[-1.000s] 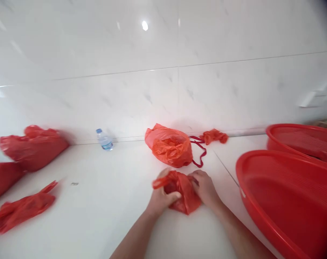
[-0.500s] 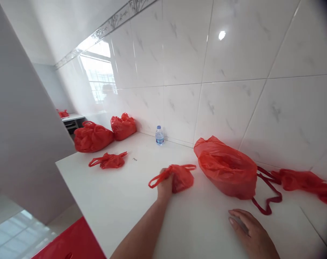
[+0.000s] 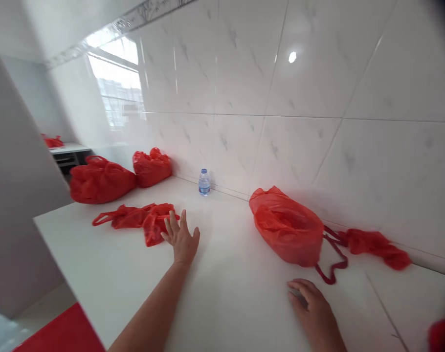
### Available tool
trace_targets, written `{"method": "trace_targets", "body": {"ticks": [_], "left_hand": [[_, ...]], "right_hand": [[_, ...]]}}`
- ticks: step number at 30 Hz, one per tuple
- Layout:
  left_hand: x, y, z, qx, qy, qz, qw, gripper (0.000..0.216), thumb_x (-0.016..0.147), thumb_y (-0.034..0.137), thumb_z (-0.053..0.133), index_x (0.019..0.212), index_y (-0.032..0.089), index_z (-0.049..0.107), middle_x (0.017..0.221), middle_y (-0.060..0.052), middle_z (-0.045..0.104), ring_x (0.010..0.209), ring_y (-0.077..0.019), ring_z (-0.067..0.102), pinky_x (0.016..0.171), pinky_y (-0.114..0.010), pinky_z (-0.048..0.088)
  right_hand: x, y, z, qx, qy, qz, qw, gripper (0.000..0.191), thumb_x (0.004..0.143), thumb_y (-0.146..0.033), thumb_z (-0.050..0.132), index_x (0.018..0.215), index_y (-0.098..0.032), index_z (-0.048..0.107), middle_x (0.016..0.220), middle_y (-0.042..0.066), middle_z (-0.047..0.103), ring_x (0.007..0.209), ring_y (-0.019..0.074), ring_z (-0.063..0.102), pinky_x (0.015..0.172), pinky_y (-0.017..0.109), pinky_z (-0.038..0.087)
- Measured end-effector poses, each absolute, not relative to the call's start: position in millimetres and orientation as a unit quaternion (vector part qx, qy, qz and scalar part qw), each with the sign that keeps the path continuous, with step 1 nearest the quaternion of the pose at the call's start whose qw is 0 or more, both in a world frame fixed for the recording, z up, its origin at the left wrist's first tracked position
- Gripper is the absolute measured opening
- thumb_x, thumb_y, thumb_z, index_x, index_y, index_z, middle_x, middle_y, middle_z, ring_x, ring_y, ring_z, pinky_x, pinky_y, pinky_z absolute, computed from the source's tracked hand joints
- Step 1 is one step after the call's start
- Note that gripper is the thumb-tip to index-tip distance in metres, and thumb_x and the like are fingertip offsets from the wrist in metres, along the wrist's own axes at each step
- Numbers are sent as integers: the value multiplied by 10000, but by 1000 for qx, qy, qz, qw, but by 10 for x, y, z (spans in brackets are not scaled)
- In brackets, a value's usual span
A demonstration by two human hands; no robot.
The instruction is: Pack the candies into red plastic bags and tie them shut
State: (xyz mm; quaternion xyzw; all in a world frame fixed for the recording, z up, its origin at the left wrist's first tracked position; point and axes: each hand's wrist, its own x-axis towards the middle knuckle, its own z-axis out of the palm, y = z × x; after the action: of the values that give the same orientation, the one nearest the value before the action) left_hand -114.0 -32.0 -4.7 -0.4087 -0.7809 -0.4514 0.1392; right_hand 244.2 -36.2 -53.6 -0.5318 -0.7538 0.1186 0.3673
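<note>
My left hand [image 3: 183, 240] is stretched out over the white table with its fingers spread. Just beyond its fingertips lies a small red plastic bag [image 3: 154, 230], up against another small red plastic bag [image 3: 125, 216] on its left. Low at the right, my right hand [image 3: 314, 305] hovers over or rests on the tabletop, fingers loosely curved and apart, with nothing in it. A large red plastic bag [image 3: 292, 234] stands with its mouth open by the wall, beyond my right hand. Dark red handles [image 3: 336, 264] trail from its right side.
Two full red bags, one [image 3: 101, 181] in front and one [image 3: 151, 168] behind, sit at the table's far left. A water bottle [image 3: 204, 183] stands by the tiled wall. Another red bag [image 3: 376, 247] lies along the wall at right. A red stool [image 3: 61, 330] is at lower left.
My left hand has carried the small red bag leftward, set it against the other small bag and let go. My right hand keeps its loose curve. The view has shifted somewhat rightward.
</note>
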Motion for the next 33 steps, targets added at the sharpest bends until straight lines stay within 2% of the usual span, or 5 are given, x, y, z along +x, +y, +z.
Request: {"method": "trace_targets", "body": {"ticks": [10,18,26,29,33], "left_hand": [[-192,-77,-180,-793,-510,-326,69,674,838,276,539,1444,277,242,1536,-90,179,1404,-296,129,1096,-518,205],[472,515,-33,-716,-439,-543,-23,422,930,224,328,1342,218,420,1451,-88,372,1354,-192,307,1084,-421,322],[769,585,-123,-765,-436,-460,-116,638,780,173,511,1392,273,358,1435,-76,403,1194,-249,509,870,-378,496],[797,488,-138,-754,-432,-470,-155,585,750,217,559,1324,272,462,1223,-90,585,956,-237,628,691,-311,513],[757,463,-111,-735,-430,-495,-173,159,787,261,527,818,241,681,769,-30,630,648,-168,590,565,-258,457]], "right_hand": [[1934,-513,-388,-530,-748,-49,396,406,818,-195,480,1223,-204,490,1203,129,525,1130,277,490,914,465,449],[1648,-472,-311,-544,-716,-89,429,609,813,-171,463,1387,-201,261,1433,165,305,1294,321,332,970,537,393],[1747,-341,-237,-540,-716,-135,422,667,836,-227,480,1438,-219,192,1520,127,143,1367,335,193,1016,558,327],[1799,-214,-219,-558,-705,-148,412,651,852,-248,468,1442,-230,193,1516,125,168,1370,344,173,1017,581,289],[1906,-85,-218,-595,-675,-136,416,617,857,-325,469,1424,-210,253,1498,152,206,1352,375,190,995,617,267]]}}
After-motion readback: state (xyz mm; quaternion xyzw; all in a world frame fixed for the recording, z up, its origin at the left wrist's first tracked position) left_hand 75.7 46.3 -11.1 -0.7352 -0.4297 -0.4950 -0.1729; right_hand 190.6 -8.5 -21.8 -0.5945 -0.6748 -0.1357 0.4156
